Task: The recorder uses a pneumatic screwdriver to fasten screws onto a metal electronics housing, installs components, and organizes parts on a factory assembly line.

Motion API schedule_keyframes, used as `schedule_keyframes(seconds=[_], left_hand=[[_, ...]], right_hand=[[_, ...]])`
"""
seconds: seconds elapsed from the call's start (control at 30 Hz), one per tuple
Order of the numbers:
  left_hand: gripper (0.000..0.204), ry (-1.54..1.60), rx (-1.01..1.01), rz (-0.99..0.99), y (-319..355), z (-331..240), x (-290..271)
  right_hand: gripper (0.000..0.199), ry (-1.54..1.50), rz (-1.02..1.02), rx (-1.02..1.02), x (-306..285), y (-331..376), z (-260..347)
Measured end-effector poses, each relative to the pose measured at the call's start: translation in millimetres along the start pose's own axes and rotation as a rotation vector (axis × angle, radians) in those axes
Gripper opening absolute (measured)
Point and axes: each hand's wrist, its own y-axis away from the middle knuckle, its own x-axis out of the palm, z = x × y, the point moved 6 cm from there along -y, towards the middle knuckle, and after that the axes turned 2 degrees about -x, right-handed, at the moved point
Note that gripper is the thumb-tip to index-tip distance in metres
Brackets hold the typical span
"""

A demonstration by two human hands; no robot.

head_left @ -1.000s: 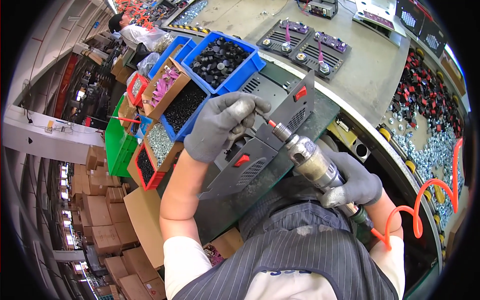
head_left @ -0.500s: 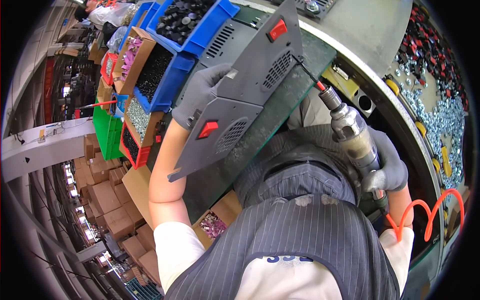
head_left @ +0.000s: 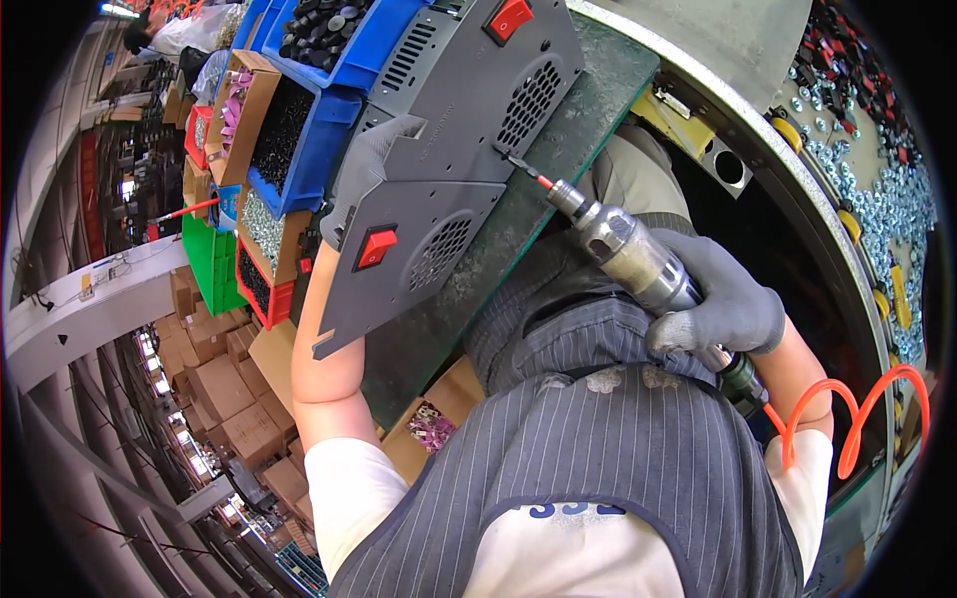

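While the right hand (head_left: 726,297) gripped a power screwdriver (head_left: 634,261), the left hand (head_left: 361,177) reached behind gray panels (head_left: 419,214). Its hold was hidden.

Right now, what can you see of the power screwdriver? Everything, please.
The power screwdriver is a cylinder of silvery, metal-looking sections, with a dull, tan-tinged band. Its narrow front end carries a slim dark bit with a red collar. An orange coiled hose runs from its dark green rear. The gloved right hand grips its back half. It slants above the lap, bit up-left by the grey panel; contact there is unclear.
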Motion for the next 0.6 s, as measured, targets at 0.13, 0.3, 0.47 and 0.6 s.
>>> schedule_keyframes(seconds=[0.13,0.3,0.47,0.6], left_hand=[[0.046,-0.031,-0.019,0.012,5.8,-10.9,3.4],[0.045,0.155,-0.069,-0.038,30.2,-20.8,7.0],[0.045,0.349,-0.132,-0.092,56.3,-24.3,11.4],[0.044,0.5,-0.184,-0.136,79.7,-28.7,11.2]], right_hand=[[0.066,-0.038,0.013,-0.117,2.3,-5.0,3.6],[0.068,-0.006,0.024,-0.136,5.0,-9.3,8.7],[0.066,0.036,0.008,-0.13,4.4,-8.2,15.2],[0.081,0.019,-0.02,0.004,6.5,-9.0,12.0]])
